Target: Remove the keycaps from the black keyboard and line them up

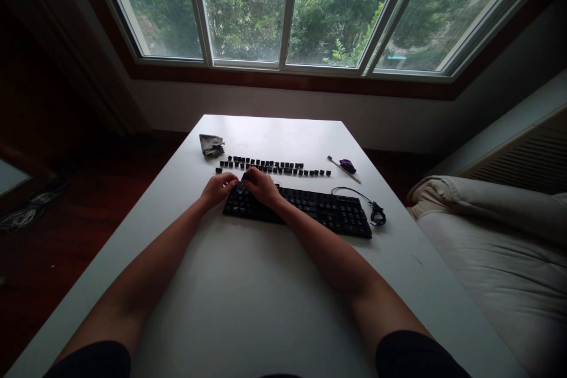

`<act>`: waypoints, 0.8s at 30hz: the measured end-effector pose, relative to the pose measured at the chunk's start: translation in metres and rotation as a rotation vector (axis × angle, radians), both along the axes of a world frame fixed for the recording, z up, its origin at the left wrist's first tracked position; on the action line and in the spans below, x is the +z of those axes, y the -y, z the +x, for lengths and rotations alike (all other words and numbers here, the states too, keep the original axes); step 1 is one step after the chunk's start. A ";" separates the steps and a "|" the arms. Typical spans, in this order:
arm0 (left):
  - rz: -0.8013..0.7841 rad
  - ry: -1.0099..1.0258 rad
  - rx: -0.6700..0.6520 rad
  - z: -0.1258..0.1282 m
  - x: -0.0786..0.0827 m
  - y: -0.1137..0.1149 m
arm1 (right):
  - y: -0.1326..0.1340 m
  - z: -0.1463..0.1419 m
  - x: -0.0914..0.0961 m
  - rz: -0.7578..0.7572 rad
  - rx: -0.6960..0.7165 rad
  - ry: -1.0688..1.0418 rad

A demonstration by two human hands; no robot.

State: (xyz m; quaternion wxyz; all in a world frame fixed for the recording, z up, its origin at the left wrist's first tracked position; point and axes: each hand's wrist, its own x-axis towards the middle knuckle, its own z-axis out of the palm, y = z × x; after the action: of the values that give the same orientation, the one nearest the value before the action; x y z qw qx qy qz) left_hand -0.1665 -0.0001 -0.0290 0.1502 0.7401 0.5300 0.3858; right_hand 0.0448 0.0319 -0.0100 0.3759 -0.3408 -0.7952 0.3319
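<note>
From where I stand, 2 dark sleeves (93,360) come first, at the near end of the white table (248,283). Past them, the sofa (482,248) sits beside the table on the right, and wires (26,215) lie on the red floor (88,236) to the left.

Farther up the table is the black keyboard (328,209), set slightly aslant, its right end nearer. The right forearm crosses over it and hides part of its front edge. The left hand (219,188) and right hand (262,187) are close together at its left end, covering some of it. Their fingers are bent; something small and dark shows by the right fingertips, but I can't tell whether either hand is clamped on anything. The coiled cable (377,214) lies just off the right end.

Just beyond the keyboard, loose keycaps (289,170) stand in rows, the right hand blocking a few. A thin stick (354,178) and purple cloth (347,165) lie to their right; a grey cloth (211,145) is behind their left end. Farthest off, trees (336,6) fill the window (284,12).
</note>
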 end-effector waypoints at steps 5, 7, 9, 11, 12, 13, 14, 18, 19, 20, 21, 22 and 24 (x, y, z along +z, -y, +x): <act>-0.002 0.003 -0.008 -0.001 -0.004 -0.002 | -0.006 -0.003 0.002 0.021 -0.048 0.079; -0.007 0.001 -0.018 -0.001 -0.005 -0.003 | -0.008 -0.004 0.002 -0.002 -0.032 0.105; -0.012 -0.005 -0.026 -0.002 -0.005 -0.003 | -0.009 -0.005 0.003 -0.006 -0.014 0.128; -0.012 -0.014 -0.032 -0.002 -0.004 -0.003 | -0.008 -0.006 0.003 0.018 0.005 0.154; -0.010 -0.017 -0.034 -0.002 -0.004 -0.003 | -0.007 -0.007 0.003 0.040 0.016 0.169; -0.006 -0.021 -0.034 -0.003 -0.004 -0.003 | -0.005 -0.007 0.004 0.066 0.027 0.185; 0.000 -0.024 -0.031 -0.004 -0.005 -0.003 | -0.003 -0.007 0.005 0.093 0.037 0.201; 0.017 -0.036 -0.005 -0.007 -0.008 -0.005 | 0.006 -0.004 0.008 0.216 0.057 0.270; 0.016 -0.038 -0.004 -0.008 -0.010 -0.006 | 0.009 -0.003 0.009 0.240 0.060 0.283; 0.015 -0.037 -0.005 -0.009 -0.010 -0.006 | 0.011 -0.002 0.009 0.257 0.063 0.289; 0.016 -0.034 -0.011 -0.010 -0.011 -0.007 | 0.012 0.000 0.009 0.267 0.063 0.287; 0.017 -0.031 -0.024 -0.010 -0.011 -0.007 | 0.014 0.000 0.009 0.270 0.061 0.279; 0.021 -0.028 -0.063 -0.011 -0.010 -0.007 | 0.016 0.001 0.008 0.263 0.038 0.256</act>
State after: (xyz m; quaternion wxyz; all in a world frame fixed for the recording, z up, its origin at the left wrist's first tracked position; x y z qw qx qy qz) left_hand -0.1775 0.0064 -0.0389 0.1472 0.7632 0.5045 0.3760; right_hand 0.0458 0.0160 -0.0021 0.3065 -0.3129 -0.8795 0.1859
